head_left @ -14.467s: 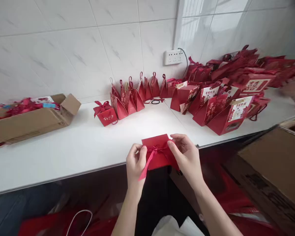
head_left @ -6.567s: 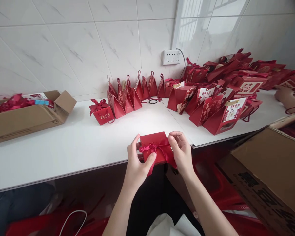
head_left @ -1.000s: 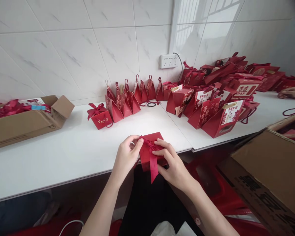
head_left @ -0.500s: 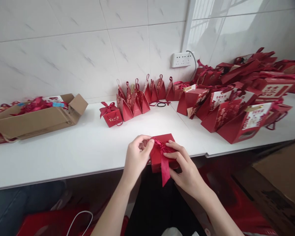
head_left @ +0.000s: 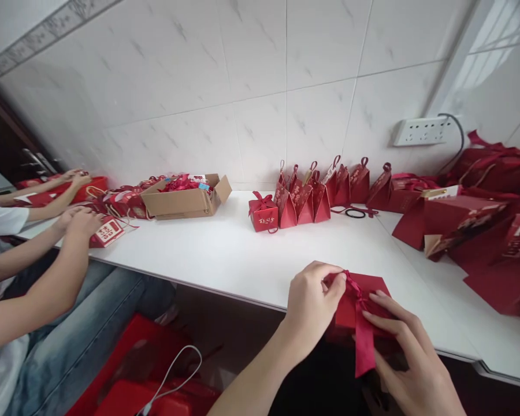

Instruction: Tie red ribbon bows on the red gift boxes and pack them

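Box (head_left: 347, 315) and ribbon (head_left: 364, 344) are both in the hands: the box covers a stretch of the near edge of the table (head_left: 225, 254), though whether it rests there or is held up I cannot tell. At the box's left, the left hand (head_left: 312, 303) has thumb and forefinger closed in a tight pinch on a twisted length of ribbon. At its right, the right hand (head_left: 416, 352) clasps it, fingers parted and bent over the top, thumb low on the near side, its tip not clear. The job seems to be dressing the ribbon, so the pinch ought to draw outward from the box gently and evenly, while the right fingertips pin the middle and stop the box turning. Untwisting that left length first should let it lie flat, like the end hanging down the box's near side. Too hard a tug would probably slip the knot (head_left: 360, 300). The bowed box (head_left: 263, 218), standing beyond and to the left, makes a handy pattern.
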Demonstrator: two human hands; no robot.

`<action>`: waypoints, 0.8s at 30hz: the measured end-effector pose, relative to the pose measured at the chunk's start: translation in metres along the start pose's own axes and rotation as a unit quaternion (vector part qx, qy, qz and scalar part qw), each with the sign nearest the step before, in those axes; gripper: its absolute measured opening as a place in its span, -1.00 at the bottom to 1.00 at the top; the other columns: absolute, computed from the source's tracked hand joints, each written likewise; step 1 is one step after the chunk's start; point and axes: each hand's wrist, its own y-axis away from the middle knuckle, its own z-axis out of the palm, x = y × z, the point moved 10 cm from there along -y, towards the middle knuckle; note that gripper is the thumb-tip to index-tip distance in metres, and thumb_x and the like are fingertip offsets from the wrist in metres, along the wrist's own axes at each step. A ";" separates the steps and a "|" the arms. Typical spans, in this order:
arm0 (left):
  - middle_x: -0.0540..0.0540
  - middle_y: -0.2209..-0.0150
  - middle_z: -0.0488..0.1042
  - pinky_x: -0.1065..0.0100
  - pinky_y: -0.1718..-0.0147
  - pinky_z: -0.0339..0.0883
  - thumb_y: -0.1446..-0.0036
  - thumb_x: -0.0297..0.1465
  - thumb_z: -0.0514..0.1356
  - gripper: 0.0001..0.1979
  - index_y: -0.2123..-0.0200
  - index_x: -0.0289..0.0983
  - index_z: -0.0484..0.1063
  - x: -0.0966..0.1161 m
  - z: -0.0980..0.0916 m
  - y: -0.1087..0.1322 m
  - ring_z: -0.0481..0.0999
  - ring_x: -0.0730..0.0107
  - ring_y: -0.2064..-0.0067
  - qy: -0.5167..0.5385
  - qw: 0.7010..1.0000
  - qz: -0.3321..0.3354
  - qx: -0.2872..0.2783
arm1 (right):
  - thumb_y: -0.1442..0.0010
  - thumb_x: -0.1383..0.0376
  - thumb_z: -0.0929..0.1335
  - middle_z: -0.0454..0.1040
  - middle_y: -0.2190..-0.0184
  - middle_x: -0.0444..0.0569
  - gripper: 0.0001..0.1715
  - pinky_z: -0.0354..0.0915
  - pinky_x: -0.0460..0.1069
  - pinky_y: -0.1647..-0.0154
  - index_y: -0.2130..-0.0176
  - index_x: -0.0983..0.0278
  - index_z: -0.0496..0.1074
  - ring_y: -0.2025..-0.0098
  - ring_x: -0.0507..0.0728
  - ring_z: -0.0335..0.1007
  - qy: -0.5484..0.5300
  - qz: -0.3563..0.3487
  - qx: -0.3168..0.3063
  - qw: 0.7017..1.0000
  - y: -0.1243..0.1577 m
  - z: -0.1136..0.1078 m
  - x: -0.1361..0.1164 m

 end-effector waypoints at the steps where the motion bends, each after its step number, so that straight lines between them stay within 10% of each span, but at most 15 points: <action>1: -0.07 0.29 0.56 0.38 0.40 0.35 -0.16 -0.37 0.11 -0.84 0.29 -0.22 0.51 0.002 -0.002 0.001 0.42 0.45 0.49 -0.018 1.000 0.008 0.015 | -0.23 0.31 0.25 0.36 0.02 0.12 -0.79 0.49 0.03 0.31 0.11 0.22 0.35 -0.02 0.25 0.39 0.002 -0.001 0.001 1.000 0.000 0.000 0.000; 8: -0.04 0.40 0.55 0.36 0.44 0.30 -0.13 -0.44 0.11 -0.88 0.35 -0.21 0.45 0.012 -0.001 0.013 0.41 0.43 0.51 -0.090 0.993 0.029 0.064 | -0.23 0.30 0.25 0.34 0.00 0.11 -0.79 0.48 0.08 0.23 0.11 0.21 0.34 -0.05 0.27 0.37 0.005 0.016 -0.007 1.000 0.005 -0.001 0.001; 24: 0.12 0.63 0.23 0.49 0.61 0.10 0.02 -0.41 0.16 -0.86 0.54 -0.23 0.22 -0.022 0.002 0.021 0.12 0.58 0.63 0.120 0.984 -0.128 0.034 | -0.18 0.41 0.27 0.29 -0.07 0.12 -0.70 0.49 0.13 0.14 0.08 0.17 0.33 -0.13 0.29 0.30 -0.020 0.043 -0.033 0.998 0.004 0.001 0.002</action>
